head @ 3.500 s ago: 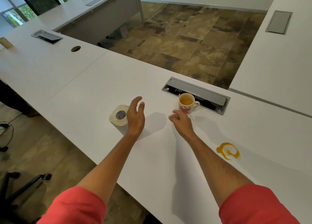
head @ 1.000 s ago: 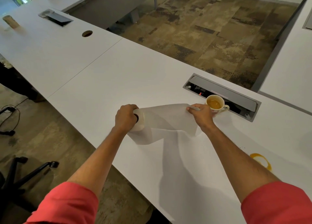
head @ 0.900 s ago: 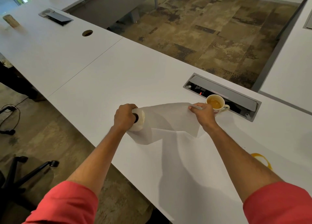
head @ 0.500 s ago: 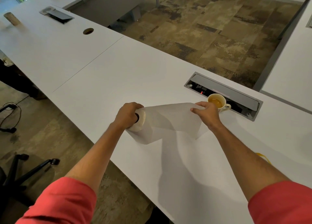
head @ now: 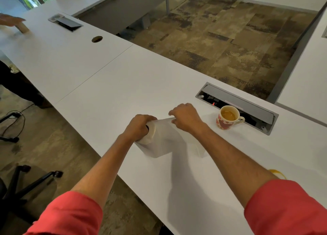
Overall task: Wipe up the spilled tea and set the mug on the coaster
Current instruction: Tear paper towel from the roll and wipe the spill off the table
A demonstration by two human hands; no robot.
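Note:
My left hand grips a white paper towel roll above the white table. A loose sheet hangs from the roll, and my right hand pinches its top edge close to the roll. A white mug with red hearts, holding tea, stands upright to the right of my right hand. Only an orange sliver of the spilled tea shows on the table behind my right forearm. I see no coaster.
A grey cable box with its lid raised is set into the table just behind the mug. Another person's hand touches a small object at the far left. Office chair legs stand on the floor at lower left.
My right hand has moved left along the sheet, away from the mug and closer to the roll. A person's hand has come into view at the far left.

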